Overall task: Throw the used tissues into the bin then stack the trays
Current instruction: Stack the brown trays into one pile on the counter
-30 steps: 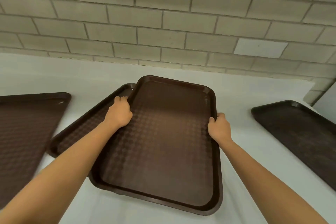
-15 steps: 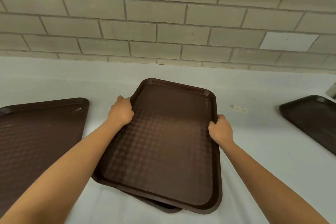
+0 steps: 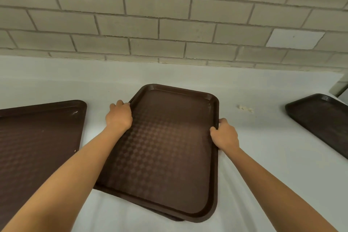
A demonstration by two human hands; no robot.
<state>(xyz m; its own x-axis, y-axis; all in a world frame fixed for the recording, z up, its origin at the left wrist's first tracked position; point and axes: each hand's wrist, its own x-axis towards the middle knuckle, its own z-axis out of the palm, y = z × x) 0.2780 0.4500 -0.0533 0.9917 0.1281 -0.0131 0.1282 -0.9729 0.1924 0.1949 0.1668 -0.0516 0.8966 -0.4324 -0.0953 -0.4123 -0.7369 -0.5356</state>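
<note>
Brown plastic with a faint check pattern: the top tray (image 3: 165,147) lay almost square over the lower tray (image 3: 169,217), of which only a thin sliver showed at the near edge. A second before, that lower tray had stuck out well to the left under a skewed top one. I had turned and slid the upper tray until the two nearly matched. I judged this pair as good as stacked, with a small nudge left at the near corner.

My left grip (image 3: 119,117) was closed on the far left rim, fingers curled over its outer edge. My right grip (image 3: 225,134) clamped the right rim, fingers wrapped around it. Both held the top tray; whether they also touched the lower one I could not tell.

The stack sat in the middle of the white table (image 3: 263,156), near me. A third tray (image 3: 37,137) lay to the left and a fourth tray (image 3: 320,118) well to the right, both unstacked. A small pale scrap (image 3: 244,108) lay between the stack and the fourth tray; tissue or crumb, I could not tell.
</note>
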